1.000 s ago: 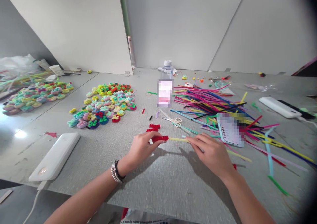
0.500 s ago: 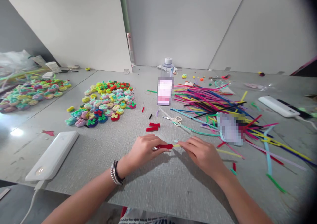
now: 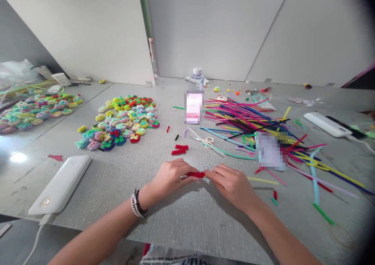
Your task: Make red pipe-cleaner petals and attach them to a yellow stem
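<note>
My left hand pinches a short bundle of red fuzzy stems near the table's front. Fingers of my right hand are pressed together at the bundle's right end, on a thin pale yellow piece mostly hidden by the fingertips. Beyond my hands lie two short red fuzzy pieces, with white-handled scissors to their right. A small black piece and a small red piece rest farther back.
Many fuzzy flowers cover the left side, and a white power bank lies nearer. At the right is a pile of coloured stems. A blurred phone leans on a bottle at the back.
My right hand has moved left, up to the red bundle, and the pale yellow piece between the hands is now mostly covered. My left hand keeps its grip.
</note>
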{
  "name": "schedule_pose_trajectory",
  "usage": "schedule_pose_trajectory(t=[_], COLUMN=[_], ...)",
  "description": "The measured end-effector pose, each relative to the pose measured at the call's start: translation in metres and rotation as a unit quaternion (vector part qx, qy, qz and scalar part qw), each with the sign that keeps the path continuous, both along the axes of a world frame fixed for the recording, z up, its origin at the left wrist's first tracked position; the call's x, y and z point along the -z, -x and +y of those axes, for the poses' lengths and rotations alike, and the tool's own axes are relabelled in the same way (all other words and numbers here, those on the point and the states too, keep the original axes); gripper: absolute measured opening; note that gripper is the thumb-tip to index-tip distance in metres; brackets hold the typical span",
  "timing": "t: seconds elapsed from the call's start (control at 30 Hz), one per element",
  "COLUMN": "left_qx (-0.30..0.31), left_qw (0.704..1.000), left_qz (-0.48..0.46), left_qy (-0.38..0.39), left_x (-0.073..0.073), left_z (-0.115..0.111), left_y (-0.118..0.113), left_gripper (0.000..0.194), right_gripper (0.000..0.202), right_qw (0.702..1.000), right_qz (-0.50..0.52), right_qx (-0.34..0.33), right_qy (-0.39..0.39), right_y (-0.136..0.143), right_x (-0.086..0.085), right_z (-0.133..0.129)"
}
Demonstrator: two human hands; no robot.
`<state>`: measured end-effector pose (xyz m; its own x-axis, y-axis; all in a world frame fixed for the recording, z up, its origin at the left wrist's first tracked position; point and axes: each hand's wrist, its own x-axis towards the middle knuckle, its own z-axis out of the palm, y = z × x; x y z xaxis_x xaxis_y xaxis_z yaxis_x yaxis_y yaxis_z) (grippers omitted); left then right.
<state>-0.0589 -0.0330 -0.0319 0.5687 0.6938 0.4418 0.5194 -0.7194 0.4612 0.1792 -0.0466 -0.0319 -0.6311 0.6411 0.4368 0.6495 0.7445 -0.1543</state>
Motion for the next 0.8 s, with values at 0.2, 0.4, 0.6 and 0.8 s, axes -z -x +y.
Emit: schedule_pose_trajectory(t=[0.2, 0.4, 0.6, 0.8], left_qx=[-0.032, -0.065, -0.039, -0.032], left_qw=[0.999, 0.998, 0.999, 0.999], left_qz=[-0.011, -0.019, 0.018, 0.028], left_qy=[0.009, -0.005, -0.021, -0.027], left_x=[-0.009, -0.011, -0.012, -0.008], left_z=[0.010, 0.013, 0.011, 0.008], left_y=[0.012, 0.017, 0.015, 0.012], left_gripper=[0.020, 0.021, 0.021, 0.022], right_gripper=[0.021, 0.023, 0.023, 0.022], right_qw=[0.999, 0.996, 0.998, 0.999], right_qz=[0.030, 0.029, 0.022, 0.010], right_qx=[0.033, 0.063, 0.043, 0.023], right_qy=[-0.014, -0.052, -0.040, -0.035], right_y=[-0.011, -0.021, -0.017, -0.008], right_x=[-0.004, -0.007, -0.005, -0.001], right_z=[0.005, 0.009, 0.008, 0.005])
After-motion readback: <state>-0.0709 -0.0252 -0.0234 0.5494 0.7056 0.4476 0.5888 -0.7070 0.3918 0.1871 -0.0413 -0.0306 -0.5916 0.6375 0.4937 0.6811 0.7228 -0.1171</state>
